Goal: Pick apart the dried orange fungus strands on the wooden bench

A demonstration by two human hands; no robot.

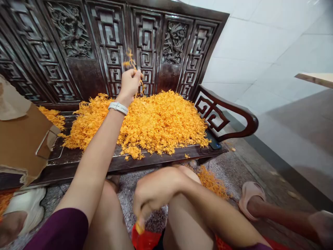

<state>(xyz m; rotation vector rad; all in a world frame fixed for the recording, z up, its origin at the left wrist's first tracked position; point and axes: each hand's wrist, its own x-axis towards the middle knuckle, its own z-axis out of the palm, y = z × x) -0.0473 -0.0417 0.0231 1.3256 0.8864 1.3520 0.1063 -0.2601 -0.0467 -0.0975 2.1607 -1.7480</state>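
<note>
My left hand, with a white band on its wrist, is raised in front of the bench back. It pinches a thin orange branching sprig, blurred at its top, with a strand hanging below the fingers. Behind and beneath it, a wide pile of small orange frilly pieces covers much of the bench seat. Lower down, above my knees, my right hand points downward with its fingers closed. A small yellow-orange piece shows at its fingertips, smeared by motion, over something red between my legs.
The dark carved wooden bench has a curved armrest at right. A torn cardboard box and a bent metal wire are at left. More orange strands lie on the floor. Other people's feet in sandals flank me.
</note>
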